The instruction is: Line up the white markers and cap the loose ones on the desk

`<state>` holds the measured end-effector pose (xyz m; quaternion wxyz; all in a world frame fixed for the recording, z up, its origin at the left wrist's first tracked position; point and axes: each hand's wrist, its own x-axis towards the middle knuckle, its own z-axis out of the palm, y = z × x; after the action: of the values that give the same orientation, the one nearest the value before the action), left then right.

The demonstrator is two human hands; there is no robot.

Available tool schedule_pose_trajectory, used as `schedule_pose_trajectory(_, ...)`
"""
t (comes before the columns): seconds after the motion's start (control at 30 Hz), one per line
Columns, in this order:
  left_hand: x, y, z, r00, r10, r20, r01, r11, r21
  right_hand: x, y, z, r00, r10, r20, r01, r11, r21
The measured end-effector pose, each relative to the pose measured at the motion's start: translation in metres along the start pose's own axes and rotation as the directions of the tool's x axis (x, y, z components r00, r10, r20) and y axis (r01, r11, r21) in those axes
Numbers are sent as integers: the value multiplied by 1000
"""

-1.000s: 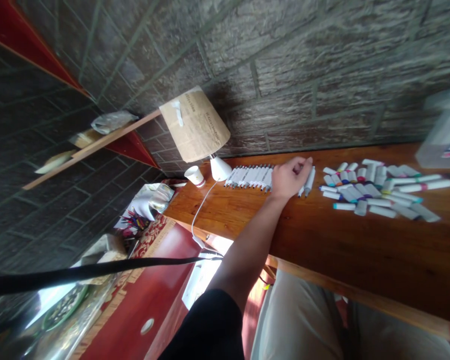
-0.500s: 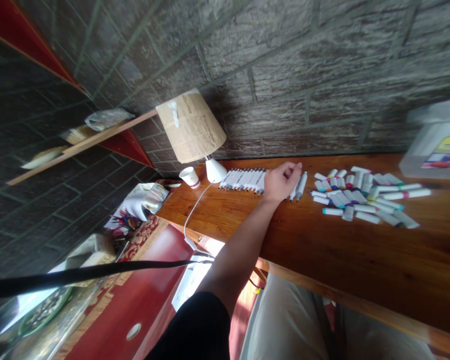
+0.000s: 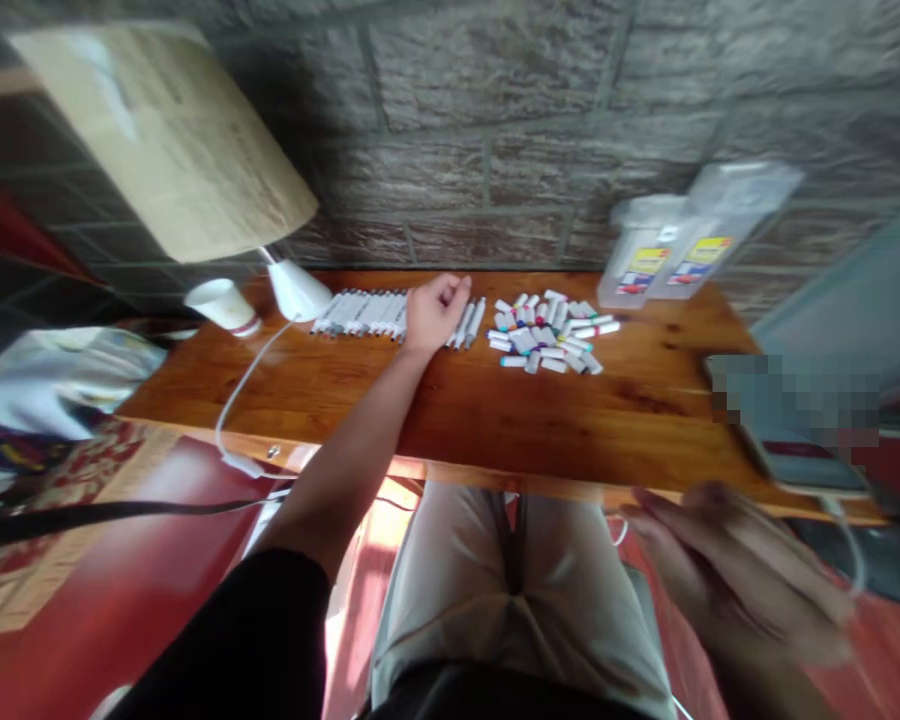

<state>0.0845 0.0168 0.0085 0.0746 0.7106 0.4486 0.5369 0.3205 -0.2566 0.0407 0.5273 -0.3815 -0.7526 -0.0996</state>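
While curled — left hand [image 3: 435,315] over markers [image 3: 367,313]

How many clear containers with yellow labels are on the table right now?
2. The left container stands near the wall, to the right of the scattered markers; the right container is just beside it. Another could be hidden behind them.

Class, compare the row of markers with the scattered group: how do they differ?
The row of markers lies side by side; the scattered group points many ways. The row shows dark or grey ends; the scattered group, some bright colours. The left hand hides part of the row, none of the scattered group. Both lie on the table, mostly white.
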Motion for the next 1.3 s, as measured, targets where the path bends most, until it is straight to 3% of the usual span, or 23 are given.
schedule_pose_trajectory(0.2,3,-5,1,1000,10,-24,-9,999,42,8,6,-5,991,-31,-134,22,998,-63)
schedule_pose_trajectory(0.5,2,-8,2,999,12,-42,-9,999,52,19,-5,-22,993,-52,-109,52,999,-6)
schedule_pose_trajectory(1.3,4,-10,1,999,5,-41,-4,999,46,23,-17,-22,999,0,-50,7,991,132)
